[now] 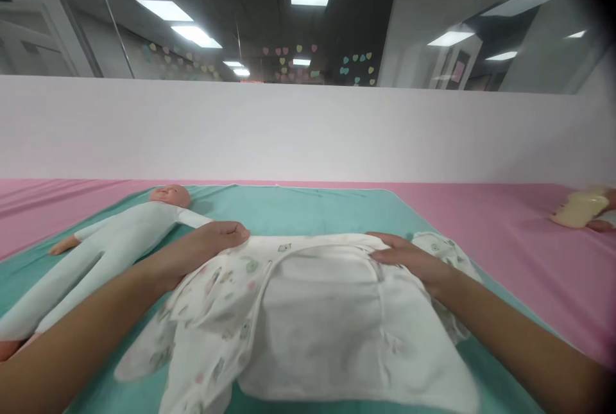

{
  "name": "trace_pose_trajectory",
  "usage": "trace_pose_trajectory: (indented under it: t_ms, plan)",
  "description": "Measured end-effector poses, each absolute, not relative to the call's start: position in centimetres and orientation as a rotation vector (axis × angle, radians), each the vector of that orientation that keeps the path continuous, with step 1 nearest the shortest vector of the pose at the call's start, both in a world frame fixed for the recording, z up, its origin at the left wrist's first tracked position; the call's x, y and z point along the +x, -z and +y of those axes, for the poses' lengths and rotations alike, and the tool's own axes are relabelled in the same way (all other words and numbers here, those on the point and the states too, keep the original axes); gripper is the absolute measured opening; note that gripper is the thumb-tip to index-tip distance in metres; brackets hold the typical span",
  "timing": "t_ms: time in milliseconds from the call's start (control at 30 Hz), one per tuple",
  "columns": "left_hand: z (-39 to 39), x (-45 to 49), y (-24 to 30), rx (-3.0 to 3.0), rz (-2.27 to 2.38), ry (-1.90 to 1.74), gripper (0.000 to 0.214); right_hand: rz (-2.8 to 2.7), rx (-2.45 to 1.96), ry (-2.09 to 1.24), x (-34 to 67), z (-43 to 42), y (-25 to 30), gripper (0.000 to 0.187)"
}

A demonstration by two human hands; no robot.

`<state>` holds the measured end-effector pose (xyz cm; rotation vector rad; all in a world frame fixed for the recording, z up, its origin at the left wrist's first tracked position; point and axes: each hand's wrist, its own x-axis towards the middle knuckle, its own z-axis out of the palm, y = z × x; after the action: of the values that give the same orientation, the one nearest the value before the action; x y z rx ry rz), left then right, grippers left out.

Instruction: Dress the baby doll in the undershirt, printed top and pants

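Observation:
A white baby garment with small printed figures lies spread on a teal mat. My left hand rests on the garment's upper left edge, fingers curled and pressed on the cloth. On the upper right part, near a sleeve, my right hand lies flat with its fingers stretched out. A baby doll in a pale bodysuit lies on its back on the mat, left of my left arm.
The mat sits on a pink sheet. A low white wall runs behind it, with glass above. At the far right edge another doll's limb and a cream cloth item lie on the pink sheet.

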<state>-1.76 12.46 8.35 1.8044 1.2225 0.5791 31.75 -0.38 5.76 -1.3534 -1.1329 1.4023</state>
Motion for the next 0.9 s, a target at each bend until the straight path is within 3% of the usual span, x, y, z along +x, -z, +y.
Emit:
trace_pose_trajectory:
  t_ms: [100, 233, 367, 567, 700, 800, 900]
  plan:
    - [18.7, -0.5, -5.5, 1.862, 1.229, -0.387, 0.042, -1.443, -1.536, -1.269, 32.5, 6.4, -3.8, 0.036]
    - [26.4, 1.5, -0.4, 2.012, 1.398, -0.313, 0.040, -1.631, -1.950, -0.617, 33.6, 15.0, 0.5, 0.025]
    - [31.1, 3.0, 2.7, 2.248, 1.440, -0.271, 0.033, -1.708, -2.095, -0.210, 34.3, 19.6, 4.3, 0.020]
    - [32.5, 5.2, 2.8, 2.474, 1.580, -0.309, 0.037, -1.744, -2.224, 0.308, 35.0, 21.5, 6.3, 0.024]
    - [28.4, 6.3, 2.9, 2.734, 1.403, -0.578, 0.036, -1.948, -1.998, 0.635, 33.8, 20.0, 6.0, 0.035]
    - [24.4, 6.2, 3.8, 2.875, 1.218, -0.557, 0.038, -2.115, -1.795, 0.585, 31.2, 17.1, 6.0, 0.039]
    - [22.0, 5.6, 4.8, 2.874, 1.298, -0.470, 0.045, -2.196, -1.691, 0.218, 28.3, 14.3, 6.6, 0.041]
